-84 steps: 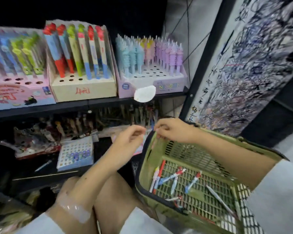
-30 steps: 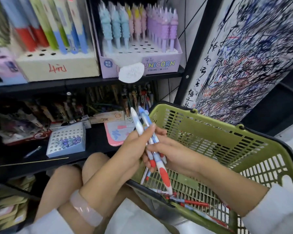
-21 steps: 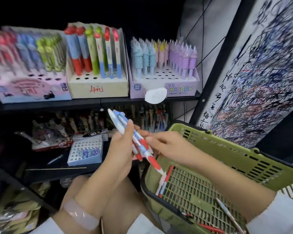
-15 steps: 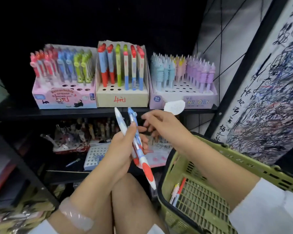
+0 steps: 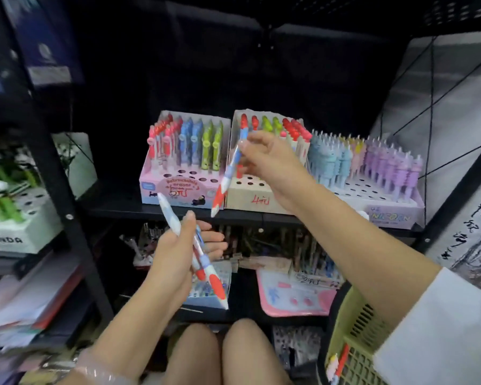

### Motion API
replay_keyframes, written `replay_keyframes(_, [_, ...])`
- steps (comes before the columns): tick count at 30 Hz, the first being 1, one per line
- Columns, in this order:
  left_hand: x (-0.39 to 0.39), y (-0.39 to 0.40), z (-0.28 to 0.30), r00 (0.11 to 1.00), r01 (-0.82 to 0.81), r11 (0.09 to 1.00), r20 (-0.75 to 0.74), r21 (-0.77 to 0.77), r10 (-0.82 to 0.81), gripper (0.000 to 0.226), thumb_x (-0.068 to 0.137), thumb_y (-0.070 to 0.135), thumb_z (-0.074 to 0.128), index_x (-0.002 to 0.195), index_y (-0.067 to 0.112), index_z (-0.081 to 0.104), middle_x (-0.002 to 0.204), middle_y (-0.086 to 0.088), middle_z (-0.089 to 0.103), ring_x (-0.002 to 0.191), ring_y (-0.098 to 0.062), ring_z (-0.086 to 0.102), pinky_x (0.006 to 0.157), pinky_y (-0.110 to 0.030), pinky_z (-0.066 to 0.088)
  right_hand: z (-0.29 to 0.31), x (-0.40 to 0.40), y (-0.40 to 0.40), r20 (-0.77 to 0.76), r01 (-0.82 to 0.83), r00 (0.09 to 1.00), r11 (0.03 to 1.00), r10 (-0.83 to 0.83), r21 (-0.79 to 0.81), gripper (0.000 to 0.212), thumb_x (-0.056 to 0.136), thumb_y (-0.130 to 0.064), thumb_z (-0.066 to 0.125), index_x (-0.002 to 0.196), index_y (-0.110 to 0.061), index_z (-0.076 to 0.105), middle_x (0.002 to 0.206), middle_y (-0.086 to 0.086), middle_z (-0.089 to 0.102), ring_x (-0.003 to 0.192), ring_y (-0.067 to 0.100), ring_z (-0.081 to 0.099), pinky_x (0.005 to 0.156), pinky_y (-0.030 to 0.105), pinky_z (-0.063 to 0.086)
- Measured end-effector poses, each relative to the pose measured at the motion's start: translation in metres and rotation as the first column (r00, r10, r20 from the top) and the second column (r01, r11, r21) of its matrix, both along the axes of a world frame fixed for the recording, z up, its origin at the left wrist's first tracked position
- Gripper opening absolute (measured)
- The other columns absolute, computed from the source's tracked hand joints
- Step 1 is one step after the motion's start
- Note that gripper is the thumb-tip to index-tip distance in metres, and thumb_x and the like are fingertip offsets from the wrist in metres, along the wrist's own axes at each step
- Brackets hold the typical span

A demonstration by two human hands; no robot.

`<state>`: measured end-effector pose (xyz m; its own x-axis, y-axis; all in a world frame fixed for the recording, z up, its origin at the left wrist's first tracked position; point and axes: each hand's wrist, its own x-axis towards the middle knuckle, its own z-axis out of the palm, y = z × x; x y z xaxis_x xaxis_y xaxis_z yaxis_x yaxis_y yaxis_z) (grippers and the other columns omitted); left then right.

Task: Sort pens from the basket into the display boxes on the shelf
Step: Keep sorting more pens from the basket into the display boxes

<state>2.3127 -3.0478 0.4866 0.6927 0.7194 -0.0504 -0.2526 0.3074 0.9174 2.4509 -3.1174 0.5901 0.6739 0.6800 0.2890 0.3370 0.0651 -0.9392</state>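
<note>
Pink cardboard marks the left display box (image 5: 175, 190), where red, blue and green pens stand in holes. Below it the left hand (image 5: 175, 254) curls round a small bunch of red-tipped pens (image 5: 206, 269). The right hand (image 5: 270, 159) pinches one red-tipped pen (image 5: 228, 173), tilted before the beige display box (image 5: 257, 200). At far right sits the green basket (image 5: 353, 329).

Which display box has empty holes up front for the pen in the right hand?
All three: the pink box, the middle cream box by the right hand with its pen, and the unicorn box. Their back rows are crowded.
</note>
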Motion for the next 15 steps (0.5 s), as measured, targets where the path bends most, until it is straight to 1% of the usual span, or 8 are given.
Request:
replay_keyframes(2, [-0.005, 0.015, 0.001, 0.999, -0.042, 0.999, 0.005, 0.014, 0.042, 0.035, 0.097, 0.035, 0.042, 0.082, 0.006, 0.054, 0.049, -0.003, 0.056, 0.043, -0.016, 0.056, 0.042, -0.022, 0.047, 0.017, -0.001, 0.022, 0.169, 0.081, 0.982, 0.997, -0.082, 0.015, 0.016, 0.093, -0.021, 0.055, 0.108, -0.014, 0.054, 0.090, 0.002, 0.066, 0.073, 0.011, 0.064, 0.065, 0.026, 0.056])
replay_keyframes(4, [-0.009, 0.028, 0.002, 0.999, -0.047, 0.999, 0.023, 0.017, 0.046, 0.032, 0.096, 0.035, 0.043, 0.082, 0.009, 0.053, 0.049, 0.001, 0.048, 0.039, -0.011, 0.045, 0.039, -0.020, 0.041, 0.027, -0.003, 0.046, 0.296, 0.148, 0.943, 0.988, -0.151, 0.033, 0.009, 0.092, -0.021, 0.057, 0.098, -0.016, 0.052, 0.091, 0.004, 0.066, 0.082, 0.018, 0.065, 0.075, 0.029, 0.056])
replay_keyframes(5, [-0.011, 0.035, 0.002, 0.999, -0.040, 0.999, 0.031, 0.017, 0.039, 0.030, 0.096, 0.035, 0.043, 0.083, 0.010, 0.052, 0.049, 0.002, 0.047, 0.039, -0.009, 0.043, 0.039, -0.020, 0.039, 0.029, -0.004, 0.058, 0.332, 0.166, 0.928, 0.985, -0.170, 0.041, 0.009, 0.091, -0.020, 0.057, 0.094, -0.016, 0.050, 0.090, 0.006, 0.065, 0.082, 0.020, 0.064, 0.075, 0.026, 0.054])
replay_keyframes(7, [-0.015, 0.046, 0.000, 0.999, -0.024, 1.000, 0.039, 0.010, 0.023, 0.026, 0.096, 0.035, 0.044, 0.085, 0.012, 0.049, 0.050, 0.004, 0.050, 0.041, -0.008, 0.044, 0.041, -0.019, 0.040, 0.029, -0.003, 0.079, 0.436, 0.201, 0.882, 0.980, -0.179, -0.003, 0.013, 0.092, -0.018, 0.057, 0.090, -0.015, 0.045, 0.081, 0.005, 0.059, 0.070, 0.016, 0.057, 0.061, 0.011, 0.044])
replay_keyframes(8, [-0.017, 0.051, -0.002, 0.999, -0.020, 1.000, 0.035, 0.014, 0.020, 0.026, 0.095, 0.035, 0.045, 0.085, 0.012, 0.048, 0.052, 0.004, 0.052, 0.042, -0.008, 0.046, 0.043, -0.020, 0.042, 0.026, -0.002, 0.087, 0.494, 0.222, 0.854, 0.973, -0.165, -0.059, 0.014, 0.092, -0.018, 0.057, 0.090, -0.013, 0.043, 0.075, 0.003, 0.056, 0.064, 0.013, 0.051, 0.054, 0.011, 0.040])
replay_keyframes(10, [-0.021, 0.058, -0.008, 0.999, -0.032, 0.999, 0.030, 0.008, 0.032, 0.024, 0.095, 0.032, 0.046, 0.087, 0.009, 0.045, 0.055, 0.001, 0.055, 0.044, -0.009, 0.047, 0.044, -0.021, 0.043, 0.020, 0.000, 0.101, 0.568, 0.241, 0.817, 0.953, -0.098, -0.183, 0.015, 0.092, -0.018, 0.056, 0.091, -0.010, 0.043, 0.067, 0.002, 0.051, 0.061, 0.015, 0.046, 0.054, 0.017, 0.038])
replay_keyframes(13, [-0.028, 0.064, -0.014, 0.997, -0.033, 0.999, 0.074, -0.008, 0.033, 0.025, 0.091, 0.031, 0.051, 0.086, 0.007, 0.045, 0.059, -0.004, 0.062, 0.044, -0.009, 0.049, 0.043, -0.020, 0.043, 0.015, -0.002, 0.114, 0.644, 0.276, 0.765, 0.917, -0.030, -0.286, 0.017, 0.092, -0.020, 0.056, 0.097, -0.004, 0.051, 0.078, 0.010, 0.057, 0.074, 0.021, 0.053, 0.070, 0.034, 0.045])
replay_keyframes(15, [-0.030, 0.065, -0.012, 0.994, -0.032, 0.999, 0.105, -0.019, 0.034, 0.031, 0.082, 0.037, 0.054, 0.086, 0.007, 0.048, 0.066, -0.007, 0.068, 0.046, -0.010, 0.052, 0.043, -0.020, 0.044, 0.018, -0.003, 0.121, 0.680, 0.315, 0.733, 0.898, -0.025, -0.307, 0.018, 0.092, -0.020, 0.056, 0.100, -0.004, 0.055, 0.083, 0.006, 0.056, 0.076, 0.019, 0.054, 0.069, 0.032, 0.046])
